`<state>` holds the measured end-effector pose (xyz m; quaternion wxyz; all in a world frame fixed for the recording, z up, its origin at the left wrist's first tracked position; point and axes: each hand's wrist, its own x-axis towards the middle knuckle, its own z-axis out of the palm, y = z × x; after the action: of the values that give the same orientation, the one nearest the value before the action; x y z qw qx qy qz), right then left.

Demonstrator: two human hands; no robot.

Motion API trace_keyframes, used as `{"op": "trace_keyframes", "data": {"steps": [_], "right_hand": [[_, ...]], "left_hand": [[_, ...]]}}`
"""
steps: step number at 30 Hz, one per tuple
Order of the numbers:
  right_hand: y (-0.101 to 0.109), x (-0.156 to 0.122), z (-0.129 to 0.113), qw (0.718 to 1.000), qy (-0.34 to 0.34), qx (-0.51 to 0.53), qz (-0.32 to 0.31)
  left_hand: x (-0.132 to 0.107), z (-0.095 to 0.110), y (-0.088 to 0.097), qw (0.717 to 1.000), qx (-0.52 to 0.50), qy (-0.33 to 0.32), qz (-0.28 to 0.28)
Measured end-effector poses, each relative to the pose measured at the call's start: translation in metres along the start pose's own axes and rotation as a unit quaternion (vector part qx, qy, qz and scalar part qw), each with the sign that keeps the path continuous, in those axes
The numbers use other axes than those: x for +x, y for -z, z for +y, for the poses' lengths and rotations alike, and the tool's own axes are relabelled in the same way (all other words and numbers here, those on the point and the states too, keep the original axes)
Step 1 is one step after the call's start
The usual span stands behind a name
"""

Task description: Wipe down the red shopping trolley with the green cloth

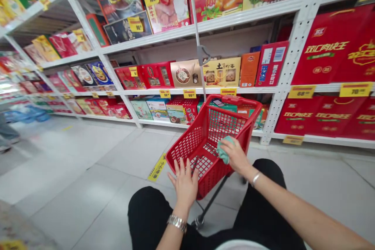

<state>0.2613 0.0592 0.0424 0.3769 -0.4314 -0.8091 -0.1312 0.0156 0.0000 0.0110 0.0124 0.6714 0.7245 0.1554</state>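
A red plastic shopping cart (187, 140) with a lattice basket stands between my knees, its handle end towards the shelves. My right hand (236, 155) grips a crumpled green cloth (224, 149) against the basket's right side rim. At the near end of the basket, my left hand (185, 183) lies with fingers spread over the rim and holds nothing. Something dark and thin lies on the basket's bottom; I cannot make out what it is. A small dark flat object (218, 102) sits near the cart's handle.
White shelves (252, 13) with gift boxes and yellow price tags run behind the cart. Large red boxes (328, 47) fill the right bay. A yellow floor sticker (157, 168) lies left of the cart. A person's legs (7, 127) show at the far left.
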Motion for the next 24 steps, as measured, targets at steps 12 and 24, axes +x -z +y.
{"op": "trace_keyframes", "data": {"steps": [12,24], "right_hand": [[0.000,-0.050,-0.047,0.992,0.068,0.088,-0.058],[0.010,-0.025,0.060,0.993,-0.120,-0.014,-0.014]], "left_hand": [[0.088,-0.031,0.031,0.999,0.033,0.019,-0.019],[0.084,-0.002,0.002,0.993,-0.057,0.071,-0.076]]}}
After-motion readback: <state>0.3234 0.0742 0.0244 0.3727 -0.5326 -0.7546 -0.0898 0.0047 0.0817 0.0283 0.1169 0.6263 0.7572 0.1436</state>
